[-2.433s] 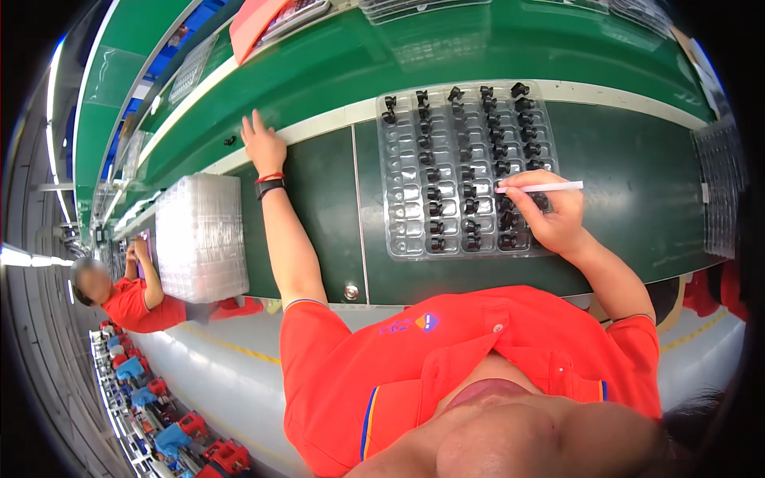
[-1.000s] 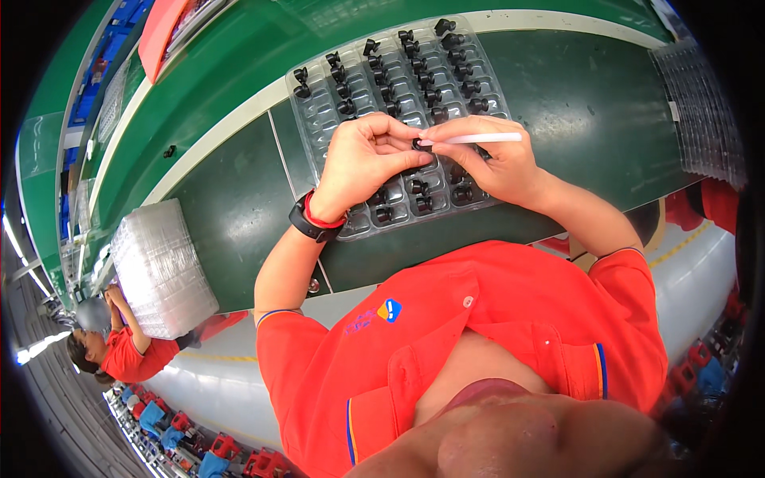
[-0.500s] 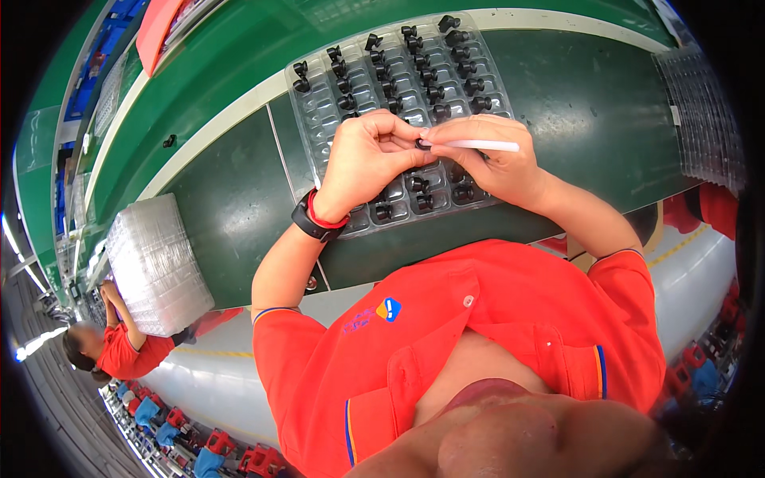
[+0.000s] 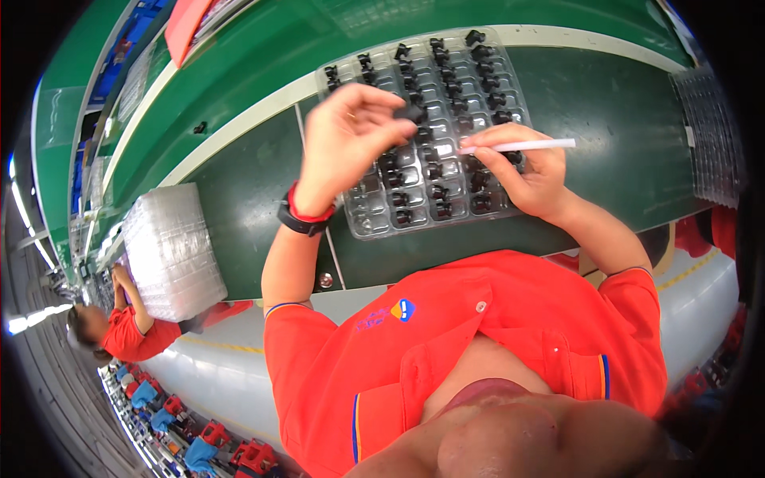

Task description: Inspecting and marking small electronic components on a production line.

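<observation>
My left hand, with a black watch and a red band at its wrist, is over the left half of a clear plastic tray. Between its thumb and fingertips is a small black part, smeared by motion. My right hand pinches a slim white pen-like stick above the tray's right side. The stick lies nearly level, its inner end at the fingertips and the other pointing right. Rows of similar black parts sit in the tray's compartments; my hands hide some of them.
Wrapped clear trays are stacked at the left of the dark green worktop. More clear trays stand at the far right. A loose black piece lies on the green surface beyond. Another person in red works at far left.
My hands have parted from where they met over the tray. The left moved left with the black part, the right moved right with the white stick. The whole view shifted slightly.
</observation>
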A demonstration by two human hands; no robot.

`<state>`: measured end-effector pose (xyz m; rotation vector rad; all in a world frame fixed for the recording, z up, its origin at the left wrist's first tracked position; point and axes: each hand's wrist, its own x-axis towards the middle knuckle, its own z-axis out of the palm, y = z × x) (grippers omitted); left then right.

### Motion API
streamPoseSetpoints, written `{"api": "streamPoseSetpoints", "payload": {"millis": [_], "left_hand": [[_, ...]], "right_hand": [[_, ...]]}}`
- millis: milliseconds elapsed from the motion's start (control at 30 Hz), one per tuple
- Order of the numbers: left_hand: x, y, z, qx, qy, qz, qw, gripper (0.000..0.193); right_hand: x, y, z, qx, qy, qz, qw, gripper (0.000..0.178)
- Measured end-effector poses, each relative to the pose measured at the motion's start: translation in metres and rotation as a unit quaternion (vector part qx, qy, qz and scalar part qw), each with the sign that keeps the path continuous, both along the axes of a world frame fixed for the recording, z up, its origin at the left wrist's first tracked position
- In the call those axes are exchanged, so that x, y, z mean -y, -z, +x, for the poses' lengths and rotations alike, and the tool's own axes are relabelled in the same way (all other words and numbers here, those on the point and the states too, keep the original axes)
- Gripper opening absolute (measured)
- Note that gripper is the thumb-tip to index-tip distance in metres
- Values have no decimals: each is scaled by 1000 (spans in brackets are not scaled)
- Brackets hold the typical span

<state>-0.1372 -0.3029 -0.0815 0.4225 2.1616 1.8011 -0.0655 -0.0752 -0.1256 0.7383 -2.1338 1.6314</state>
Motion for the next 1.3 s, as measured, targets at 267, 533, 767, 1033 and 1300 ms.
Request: {"api": "streamPoseSetpoints", "payload": {"millis": [267,533,767,1033,1300], "left_hand": [[48,-12,-31,-304,-63,-275,910,25],[57,20,-44,-332,-9,-325,886,22],[78,10,-59,-335,-83,-309,886,22],[216,95,-130,-358,-425,-446,702,54],[244,99,-137,-314,-355,-463,749,27]], "right_hand": [[2,-3,-2,17,-10,34,999,6],[6,-4,3,18,-7,39,999,8],[5,-2,1,7,-13,44,999,10],[6,0,-2,15,-15,31,999,9],[5,0,0,14,-8,27,999,7]]}}
